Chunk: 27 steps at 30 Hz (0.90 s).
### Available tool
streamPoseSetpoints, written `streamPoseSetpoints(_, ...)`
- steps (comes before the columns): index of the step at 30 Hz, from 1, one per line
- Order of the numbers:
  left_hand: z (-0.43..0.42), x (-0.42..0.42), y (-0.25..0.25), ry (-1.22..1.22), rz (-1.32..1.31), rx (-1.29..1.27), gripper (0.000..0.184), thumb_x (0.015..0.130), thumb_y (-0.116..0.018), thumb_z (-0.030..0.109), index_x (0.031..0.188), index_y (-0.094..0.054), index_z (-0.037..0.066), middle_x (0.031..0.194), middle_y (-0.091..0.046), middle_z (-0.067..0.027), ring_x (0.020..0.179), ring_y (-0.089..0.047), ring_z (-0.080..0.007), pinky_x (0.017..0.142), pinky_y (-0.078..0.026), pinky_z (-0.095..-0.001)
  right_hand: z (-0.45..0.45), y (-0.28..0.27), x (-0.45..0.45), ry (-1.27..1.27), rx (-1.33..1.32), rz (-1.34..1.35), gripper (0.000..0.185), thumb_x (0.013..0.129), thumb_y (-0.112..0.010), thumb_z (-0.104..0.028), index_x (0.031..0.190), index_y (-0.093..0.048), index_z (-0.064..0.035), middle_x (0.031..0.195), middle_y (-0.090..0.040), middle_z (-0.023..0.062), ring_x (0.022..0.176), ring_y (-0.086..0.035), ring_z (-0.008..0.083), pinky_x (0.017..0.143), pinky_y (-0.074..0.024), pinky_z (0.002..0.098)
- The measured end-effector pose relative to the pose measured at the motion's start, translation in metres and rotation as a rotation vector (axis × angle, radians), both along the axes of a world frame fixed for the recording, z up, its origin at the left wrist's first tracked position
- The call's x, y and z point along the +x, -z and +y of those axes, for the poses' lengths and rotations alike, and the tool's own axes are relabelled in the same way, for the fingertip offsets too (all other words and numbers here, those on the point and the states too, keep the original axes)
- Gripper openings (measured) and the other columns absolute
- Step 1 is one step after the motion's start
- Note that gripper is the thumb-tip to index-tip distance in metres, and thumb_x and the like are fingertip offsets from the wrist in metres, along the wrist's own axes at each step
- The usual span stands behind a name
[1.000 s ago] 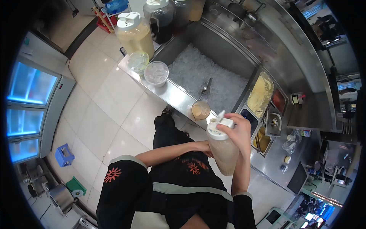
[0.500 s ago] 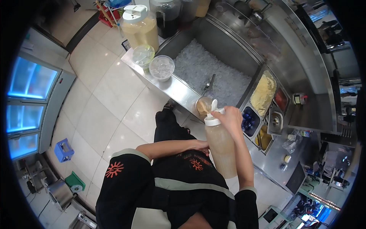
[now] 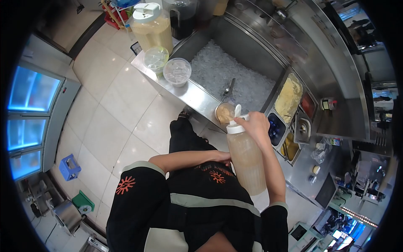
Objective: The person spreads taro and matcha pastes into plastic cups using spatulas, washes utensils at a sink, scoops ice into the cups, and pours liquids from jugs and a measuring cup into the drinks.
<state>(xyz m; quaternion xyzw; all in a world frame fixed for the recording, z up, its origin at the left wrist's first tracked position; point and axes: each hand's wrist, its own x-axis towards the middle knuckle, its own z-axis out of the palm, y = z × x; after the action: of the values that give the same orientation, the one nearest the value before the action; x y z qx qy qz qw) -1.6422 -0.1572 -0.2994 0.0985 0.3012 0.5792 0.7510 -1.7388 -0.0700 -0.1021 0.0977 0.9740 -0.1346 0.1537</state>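
Note:
A tall pitcher (image 3: pixel 247 164) of cloudy beige drink with a white lid is tilted in front of my body. My right hand (image 3: pixel 257 128) grips its lid, thumb beside the raised spout cap (image 3: pixel 238 110). Against the pitcher's left side, my left hand (image 3: pixel 223 157) is closed, its fingers partly hidden; it appears to hold the pitcher there. Just beyond the spout, a clear cup (image 3: pixel 225 112) with light beige contents stands on the steel counter edge (image 3: pixel 191 97).
Beyond the ledge, a steel bin holds crushed ice (image 3: pixel 226 63) and a metal scoop (image 3: pixel 229 87). Two clear plastic cups, one lidded (image 3: pixel 177 72), and a large jug (image 3: pixel 152 31) stand at left. Topping trays (image 3: pixel 289 98) line the right. A blue stool (image 3: pixel 69 167) is on the floor.
The pitcher's spout has drawn back slightly from the cup, moving a little right with my right hand. The beige contents of the cup show more clearly.

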Motion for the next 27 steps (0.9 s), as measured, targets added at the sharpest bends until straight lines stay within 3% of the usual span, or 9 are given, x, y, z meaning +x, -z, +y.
streamPoseSetpoints(2, 0.002, 0.001, 0.006, 0.003, -0.006, 0.021, 0.041, 0.086, -0.033, 0.041, 0.108, -0.048, 0.010, 0.093, -0.053, 0.0027, 0.050, -0.033, -0.0049, 0.044, -0.031, -0.0174, 0.000, 0.000, -0.001, 0.010, 0.009, -0.025, 0.046, 0.062, -0.066, -0.042, 0.067, -0.062, 0.0037, 0.070, -0.060, 0.0217, 0.069, -0.059, 0.0346, 0.062, -0.0461, 0.0407)
streamPoseSetpoints(4, 0.000, -0.003, -0.006, -0.015, 0.013, 0.049, 0.035, 0.085, -0.034, 0.041, 0.092, -0.047, 0.010, 0.077, -0.048, 0.0033, 0.048, -0.032, -0.0061, 0.044, -0.030, -0.0184, 0.001, 0.001, -0.002, 0.011, 0.016, -0.031, 0.047, 0.062, -0.066, -0.043, 0.068, -0.062, 0.0038, 0.070, -0.060, 0.0218, 0.069, -0.059, 0.0347, 0.062, -0.0462, 0.0406)
streamPoseSetpoints(6, -0.005, -0.007, -0.022, -0.061, 0.058, 0.077, 0.040, 0.084, -0.036, 0.044, 0.063, -0.045, 0.011, 0.052, -0.035, 0.0040, 0.045, -0.032, -0.0085, 0.045, -0.029, -0.0204, 0.000, 0.001, -0.003, 0.013, 0.012, -0.032, 0.047, 0.062, -0.066, -0.043, 0.068, -0.062, 0.0040, 0.070, -0.060, 0.0217, 0.070, -0.059, 0.0350, 0.062, -0.0463, 0.0404)
streamPoseSetpoints(12, -0.010, -0.010, -0.031, -0.067, 0.075, 0.063, 0.037, 0.083, -0.039, 0.043, 0.065, -0.047, 0.011, 0.052, -0.036, 0.0034, 0.046, -0.031, -0.0083, 0.047, -0.028, -0.0204, 0.001, 0.003, -0.003, -0.013, -0.005, 0.005, 0.048, 0.061, -0.065, -0.043, 0.067, -0.061, 0.0039, 0.066, -0.059, 0.0206, 0.066, -0.059, 0.0340, 0.060, -0.0457, 0.0391)
streamPoseSetpoints(18, -0.006, -0.009, -0.020, -0.044, 0.004, -0.052, 0.034, 0.082, -0.041, 0.038, 0.078, -0.053, 0.006, 0.063, -0.046, 0.0007, 0.047, -0.031, -0.0078, 0.047, -0.029, -0.0208, 0.000, -0.001, -0.004, -0.026, -0.004, -0.015, 0.046, 0.061, -0.065, -0.041, 0.067, -0.061, 0.0046, 0.066, -0.059, 0.0213, 0.066, -0.059, 0.0343, 0.059, -0.0456, 0.0393)
streamPoseSetpoints(27, -0.009, -0.015, -0.021, -0.016, 0.052, -0.048, 0.033, 0.082, -0.042, 0.037, 0.083, -0.052, 0.005, 0.064, -0.047, 0.0004, 0.047, -0.032, -0.0074, 0.047, -0.030, -0.0213, 0.006, 0.001, -0.004, -0.029, -0.013, 0.002, 0.047, 0.061, -0.066, -0.043, 0.065, -0.061, 0.0039, 0.066, -0.059, 0.0204, 0.065, -0.059, 0.0338, 0.059, -0.0455, 0.0393)
